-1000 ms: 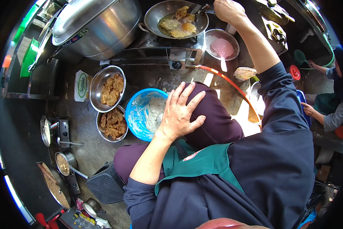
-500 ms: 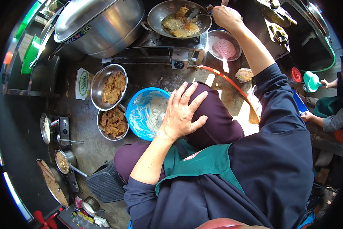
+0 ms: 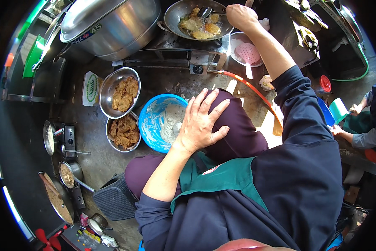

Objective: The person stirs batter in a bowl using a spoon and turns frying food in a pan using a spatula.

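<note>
In front of me a wok stands on the stove, with several battered pieces frying in bubbling oil. My right hand is closed round the handle of a spatula, whose dark blade reaches into the wok among the pieces. Spread flat on my raised knee, my left hand holds nothing. Beside it is a blue basin with pale, thick batter smeared inside. Left of the basin, a steel bowl of fried pieces overlaps a second bowl with darker fried pieces.
A large lidded steel pot stands left of the wok. A pink strainer lies in a metal bowl right of the stove. An orange hose crosses the floor. Small pans line the left. At far right, another person handles a green container.
The spatula blade has shifted left across the wok, and my right hand has moved slightly left. My left hand stays on the knee. The other person's green container has lowered and tilted.
</note>
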Action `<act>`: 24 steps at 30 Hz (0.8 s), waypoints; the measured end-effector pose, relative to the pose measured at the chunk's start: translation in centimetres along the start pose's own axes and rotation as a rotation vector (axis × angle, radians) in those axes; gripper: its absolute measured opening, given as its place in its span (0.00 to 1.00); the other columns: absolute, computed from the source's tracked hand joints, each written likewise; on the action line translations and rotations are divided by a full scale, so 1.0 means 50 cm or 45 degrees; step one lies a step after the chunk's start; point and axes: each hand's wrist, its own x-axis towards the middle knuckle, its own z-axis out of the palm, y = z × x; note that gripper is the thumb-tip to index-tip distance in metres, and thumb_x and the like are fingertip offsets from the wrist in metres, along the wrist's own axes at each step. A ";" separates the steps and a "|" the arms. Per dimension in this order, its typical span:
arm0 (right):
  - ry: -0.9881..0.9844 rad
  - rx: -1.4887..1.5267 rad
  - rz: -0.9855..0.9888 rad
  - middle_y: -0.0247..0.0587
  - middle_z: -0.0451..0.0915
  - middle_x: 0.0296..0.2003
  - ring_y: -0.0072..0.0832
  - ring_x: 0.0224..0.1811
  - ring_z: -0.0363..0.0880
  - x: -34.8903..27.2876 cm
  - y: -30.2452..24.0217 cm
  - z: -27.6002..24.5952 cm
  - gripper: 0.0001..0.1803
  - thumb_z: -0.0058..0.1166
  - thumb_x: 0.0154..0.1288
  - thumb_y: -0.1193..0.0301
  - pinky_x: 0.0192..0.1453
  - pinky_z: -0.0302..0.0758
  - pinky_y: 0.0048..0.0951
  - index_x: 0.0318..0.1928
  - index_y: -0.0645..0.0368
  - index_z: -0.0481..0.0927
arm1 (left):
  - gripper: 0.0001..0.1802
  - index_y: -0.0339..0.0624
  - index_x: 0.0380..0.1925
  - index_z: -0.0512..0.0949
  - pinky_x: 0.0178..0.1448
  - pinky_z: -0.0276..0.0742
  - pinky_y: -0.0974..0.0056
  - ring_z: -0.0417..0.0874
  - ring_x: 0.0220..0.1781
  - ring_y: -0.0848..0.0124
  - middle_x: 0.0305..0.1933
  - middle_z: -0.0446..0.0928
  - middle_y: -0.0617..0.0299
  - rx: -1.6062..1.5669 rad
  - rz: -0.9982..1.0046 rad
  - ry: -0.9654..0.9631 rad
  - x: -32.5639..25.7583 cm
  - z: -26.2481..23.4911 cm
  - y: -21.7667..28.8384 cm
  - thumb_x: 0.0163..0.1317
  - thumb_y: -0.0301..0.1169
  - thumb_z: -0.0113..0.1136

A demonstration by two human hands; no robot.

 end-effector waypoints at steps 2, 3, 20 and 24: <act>0.050 -0.008 0.004 0.50 0.83 0.32 0.41 0.36 0.84 -0.002 -0.003 -0.001 0.11 0.48 0.55 0.72 0.39 0.80 0.37 0.32 0.61 0.84 | 0.36 0.59 0.61 0.68 0.69 0.54 0.42 0.54 0.71 0.52 0.69 0.58 0.56 0.001 -0.014 -0.016 -0.003 -0.003 -0.001 0.49 0.50 0.62; 0.100 -0.024 0.019 0.45 0.83 0.25 0.37 0.31 0.85 -0.004 0.003 -0.001 0.09 0.52 0.53 0.70 0.33 0.81 0.35 0.26 0.57 0.85 | 0.36 0.59 0.61 0.68 0.69 0.54 0.42 0.54 0.71 0.52 0.69 0.58 0.56 0.000 -0.015 -0.014 -0.004 -0.004 -0.001 0.49 0.50 0.62; 0.042 -0.110 -0.055 0.50 0.83 0.37 0.43 0.41 0.83 -0.039 0.014 -0.006 0.10 0.46 0.58 0.76 0.45 0.80 0.40 0.35 0.62 0.82 | 0.35 0.56 0.61 0.68 0.70 0.56 0.48 0.57 0.70 0.49 0.68 0.60 0.53 0.030 -0.010 -0.020 -0.006 -0.011 0.002 0.50 0.48 0.62; 0.114 -0.048 -0.209 0.48 0.83 0.37 0.41 0.42 0.83 -0.048 0.041 0.023 0.12 0.47 0.56 0.77 0.46 0.79 0.37 0.37 0.59 0.83 | 0.35 0.56 0.61 0.68 0.70 0.56 0.48 0.56 0.70 0.49 0.68 0.60 0.53 0.027 0.007 -0.006 -0.001 -0.008 0.004 0.50 0.48 0.62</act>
